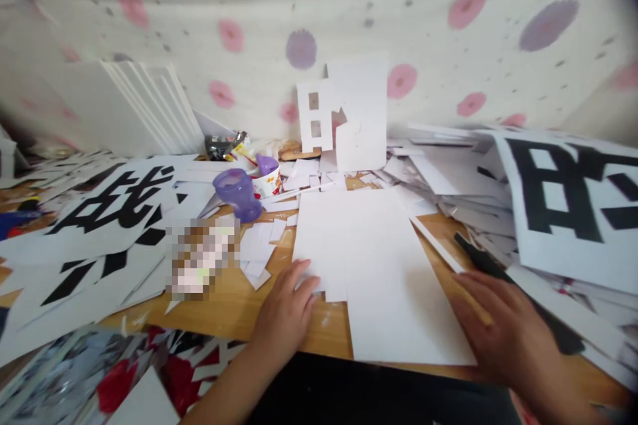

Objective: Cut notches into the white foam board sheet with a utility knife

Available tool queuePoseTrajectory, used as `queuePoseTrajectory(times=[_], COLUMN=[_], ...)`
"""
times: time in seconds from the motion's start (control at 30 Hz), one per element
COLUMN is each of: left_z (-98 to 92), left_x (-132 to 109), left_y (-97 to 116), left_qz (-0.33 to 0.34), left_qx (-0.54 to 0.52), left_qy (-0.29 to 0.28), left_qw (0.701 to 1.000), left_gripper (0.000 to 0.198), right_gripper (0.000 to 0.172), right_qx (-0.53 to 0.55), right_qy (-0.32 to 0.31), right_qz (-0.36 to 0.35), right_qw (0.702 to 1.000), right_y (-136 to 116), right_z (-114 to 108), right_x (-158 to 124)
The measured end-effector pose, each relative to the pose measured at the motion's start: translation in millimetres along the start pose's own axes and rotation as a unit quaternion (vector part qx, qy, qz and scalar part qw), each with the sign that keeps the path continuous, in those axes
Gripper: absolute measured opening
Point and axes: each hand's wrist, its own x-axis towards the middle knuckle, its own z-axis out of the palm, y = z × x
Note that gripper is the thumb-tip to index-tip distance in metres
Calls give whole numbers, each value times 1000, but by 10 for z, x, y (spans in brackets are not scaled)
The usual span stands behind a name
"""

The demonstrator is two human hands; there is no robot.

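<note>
With the white sheet (383,265) lying at the middle of the table's (224,309) front edge, the left hand (286,309) presses flat, close-set fingers on its left edge, and the right hand (508,332) lies fingers together at its right edge over a black strip (478,259), its grip unclear, so the sheet looks merely steadied, and shifting it would call for even pressure from both sides.

Head-worn view, down (close) over table (234,312)

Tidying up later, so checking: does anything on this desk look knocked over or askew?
The purple cup left of the white sheet looks tipped among paper scraps; nothing seems spilled from it.
</note>
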Motion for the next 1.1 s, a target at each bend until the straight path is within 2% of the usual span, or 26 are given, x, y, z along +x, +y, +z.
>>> queuePoseTrajectory(times=[0.07, 0.13, 0.2, 0.37, 0.43, 0.53, 0.57, 0.67, 0.73, 0.83, 0.93, 1.03, 1.1], left_z=[23, 48, 67, 62, 45, 23, 19, 18, 28, 50, 69, 96, 119], left_x=[7, 19, 32, 53, 35, -31, -58, -117, -130, -126, -125, -136, -142], left_y=[-9, -13, -11, 17, 59, 175, 225, 369, 435, 475, 481, 490, 502], left_qz=[9, 11, 6, 13, 30, 69, 86, 139, 152, 136, 128, 129, 130], left_qx=[5, 10, 14, 3, 4, 3, 0, -3, 2, 3, -6, 1, 7], left_qy=[3, 6, 10, 9, -1, -37, -55, -111, -135, -153, -146, -117, -89], left_qw=[1000, 1000, 1000, 1000, 1000, 997, 995, 984, 979, 979, 981, 985, 988], left_gripper=[25, 25, 26, 20, 21, 31, 37, 72, 88, 83, 72, 58, 50], right_gripper=[41, 60, 72, 54, 47, 37, 38, 42, 45, 48, 49, 47, 47], right_qx=[50, 74, 84, 80, 69, -20, -62, -130, -143, -162, -160, -91, 39], right_qy=[-61, -121, -153, -179, -146, -58, -51, -100, -139, -179, -201, -168, -111], right_qz=[-33, -67, -94, -75, -64, 10, 41, 79, 95, 122, 136, 189, 268], right_qw=[996, 988, 980, 978, 985, 998, 996, 983, 975, 963, 957, 963, 956], right_y=[-128, -208, -231, -85, 58, 330, 415, 584, 612, 599, 598, 564, 463], right_z=[-24, -33, -43, -120, -161, -214, -227, -252, -252, -227, -209, -250, -305], right_x=[-81, -144, -175, -110, -61, -14, -5, 24, 63, 149, 229, 287, 323])
